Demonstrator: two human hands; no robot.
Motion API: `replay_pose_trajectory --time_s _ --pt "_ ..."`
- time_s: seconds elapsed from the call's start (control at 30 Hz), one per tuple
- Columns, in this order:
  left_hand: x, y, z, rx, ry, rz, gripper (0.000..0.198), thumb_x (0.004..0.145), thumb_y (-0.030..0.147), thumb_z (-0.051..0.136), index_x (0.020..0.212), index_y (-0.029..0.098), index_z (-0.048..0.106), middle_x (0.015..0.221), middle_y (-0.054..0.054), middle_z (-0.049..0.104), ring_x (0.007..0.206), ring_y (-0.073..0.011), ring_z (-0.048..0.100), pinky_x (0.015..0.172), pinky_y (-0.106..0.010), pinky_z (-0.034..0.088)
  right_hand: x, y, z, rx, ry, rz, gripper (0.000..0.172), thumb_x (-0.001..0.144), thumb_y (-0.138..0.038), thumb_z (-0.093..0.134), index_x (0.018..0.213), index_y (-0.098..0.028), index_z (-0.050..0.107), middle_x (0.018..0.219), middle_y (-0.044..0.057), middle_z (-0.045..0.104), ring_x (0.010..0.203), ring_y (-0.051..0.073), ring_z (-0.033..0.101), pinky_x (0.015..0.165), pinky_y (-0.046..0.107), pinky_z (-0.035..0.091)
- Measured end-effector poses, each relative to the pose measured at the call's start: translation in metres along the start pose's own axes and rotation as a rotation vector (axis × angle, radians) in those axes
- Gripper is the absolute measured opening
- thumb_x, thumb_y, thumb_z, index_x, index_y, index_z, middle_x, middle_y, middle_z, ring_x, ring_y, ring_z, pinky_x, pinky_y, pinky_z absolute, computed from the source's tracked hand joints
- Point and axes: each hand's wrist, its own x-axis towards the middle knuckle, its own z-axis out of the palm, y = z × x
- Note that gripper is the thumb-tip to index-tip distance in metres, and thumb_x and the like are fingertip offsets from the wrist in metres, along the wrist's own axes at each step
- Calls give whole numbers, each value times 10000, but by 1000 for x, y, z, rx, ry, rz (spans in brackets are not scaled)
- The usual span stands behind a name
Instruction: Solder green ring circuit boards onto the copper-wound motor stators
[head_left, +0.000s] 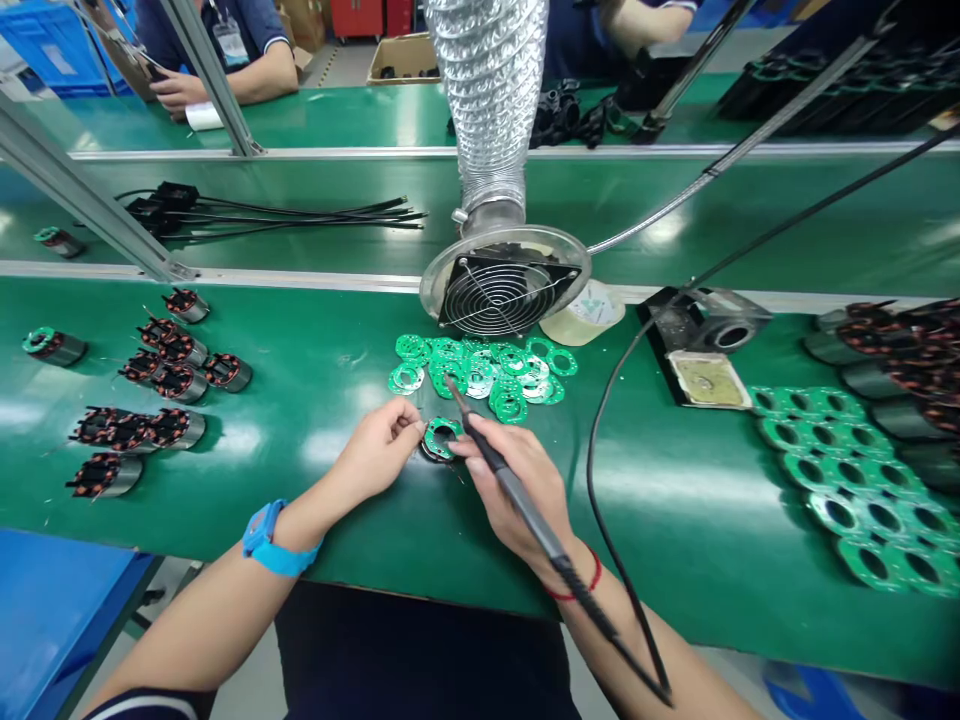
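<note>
Head view: the two hands of the person meet low over the middle of a green table (697, 570), the forearms entering from the lower corners and slanting inward. The left hand (382, 445), with a blue watch (270, 540) at its wrist, lies side-on; its fingers are curled and its thumb and forefinger are brought together at the left edge of a green ring (441, 436). Whether they grip the ring or only touch it cannot be told. The ring lies directly between the hands, on top of a dark part. The right hand (536, 475), a red string (598, 572) about its wrist, is closed around a soldering iron (523, 500) held much like a pen. The iron slants up and leftward, its tip pointing away from the body toward a pile of loose rings (510, 390); contact at the tip cannot be judged. A black cord (590, 470) loops beside the right forearm. Beyond the pile hangs a round fan (499, 295) beneath a silver duct (487, 100). Motor cores (176, 383) stand in groups at left; joined green rings (859, 500) lie at right.
</note>
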Motion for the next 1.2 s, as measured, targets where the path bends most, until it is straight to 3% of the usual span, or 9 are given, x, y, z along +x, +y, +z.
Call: replay_pose_trajectory --time_s 0.17,0.4,0.63,0.77,0.87,1.0,1.1,1.2 --pt "-3 4 0 143 27 18 95 834 218 472 747 180 477 624 50 484 571 -91 431 534 -208 321 -13 5 -8 177 140 122 228 910 -255 506 1125 -233 580 753 14 672 684 180 609 668 355 466" --pt "-5 6 1 219 60 35 97 832 209 470 737 189 461 604 57 475 562 -93 426 533 -209 314 -14 5 -11 218 100 113 170 911 -296 487 996 -225 616 744 19 649 591 163 570 613 348 453" --pt "-6 7 2 258 75 49 111 841 209 461 732 196 444 594 57 460 559 -100 424 543 -218 314 -13 4 -11 175 101 85 168 917 -310 472 978 -231 607 678 16 642 547 166 581 578 355 473" --pt "-6 7 2 275 70 65 104 837 204 460 735 196 441 616 50 471 576 -104 435 557 -223 322 -12 4 -6 165 127 142 245 929 -264 461 1161 -229 532 775 37 694 682 199 665 684 395 524" --pt "-5 7 2 288 72 75 97 831 192 456 736 194 439 628 46 471 590 -107 440 569 -228 325 -4 5 0 73 -27 162 360 919 -172 448 1271 -248 447 993 68 708 939 212 652 835 419 515" --pt "-6 6 2 289 72 84 105 825 179 453 725 196 425 625 48 454 585 -109 425 570 -235 320 7 6 5 -18 -284 60 509 831 -88 449 1324 -211 414 1251 121 579 1164 252 522 946 472 466" --pt "-6 5 2 275 70 75 83 840 188 445 758 197 437 651 42 475 605 -115 446 586 -242 339 10 6 6 -31 -310 62 553 800 -48 424 1327 -212 395 1204 113 585 1110 245 540 923 468 481" --pt "-8 5 2 258 55 42 76 863 272 475 875 199 458 746 21 534 665 -131 503 624 -256 384 9 8 5 -90 -257 86 506 832 -106 481 1315 -230 397 1153 107 603 1028 255 565 870 471 502"
